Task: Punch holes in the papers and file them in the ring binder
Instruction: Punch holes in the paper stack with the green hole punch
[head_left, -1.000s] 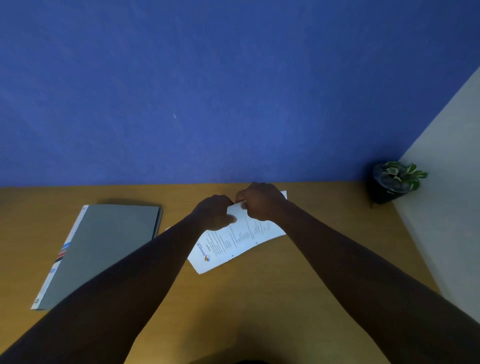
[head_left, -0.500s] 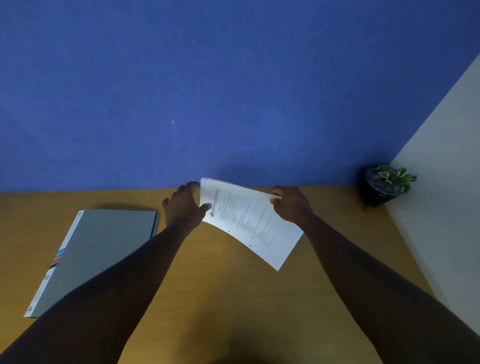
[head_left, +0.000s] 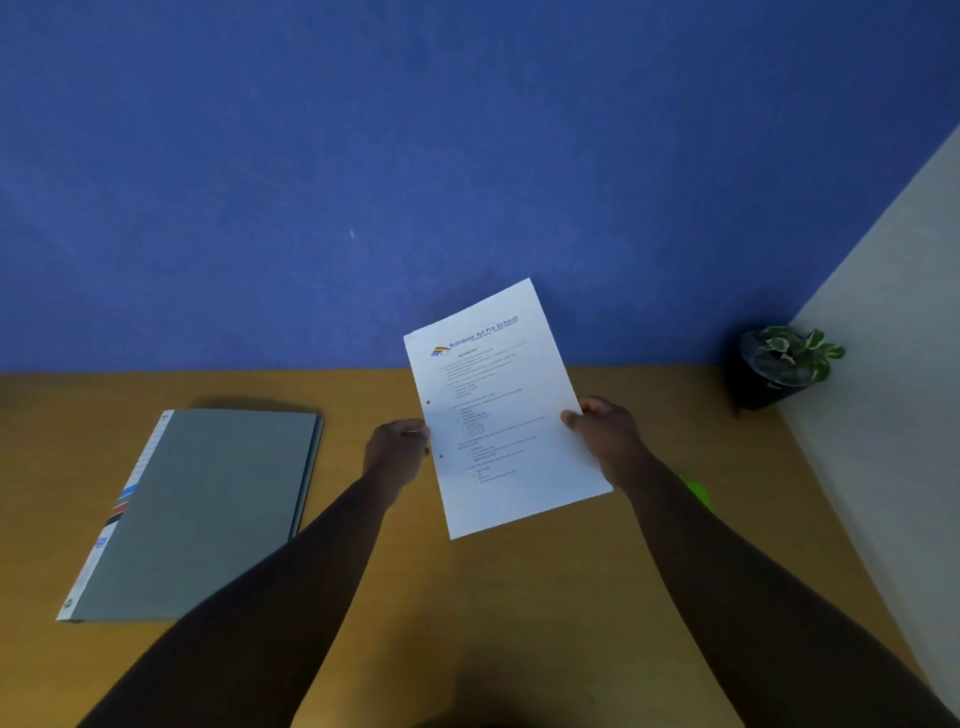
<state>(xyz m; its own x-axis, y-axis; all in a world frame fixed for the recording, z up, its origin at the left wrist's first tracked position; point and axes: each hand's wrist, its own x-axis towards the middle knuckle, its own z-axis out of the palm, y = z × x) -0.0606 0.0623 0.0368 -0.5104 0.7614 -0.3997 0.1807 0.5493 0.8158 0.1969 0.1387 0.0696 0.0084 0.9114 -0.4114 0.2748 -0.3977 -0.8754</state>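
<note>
both hands pinch punched sheet by side edges | light, floppy, tears at holes | binder closed on worktop

A wooden desk is standing against the blue wall; a closed grey ring binder is lying flat at its left; a small potted plant is sitting in its far right corner.

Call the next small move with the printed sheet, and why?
Probably free the left hand and open the closed grey ring binder. The white printed sheet already shows two punched holes along its left edge and is held up off the wooden desk by both hands, right hand pinching the other edge, while the binder lies shut at left.
</note>
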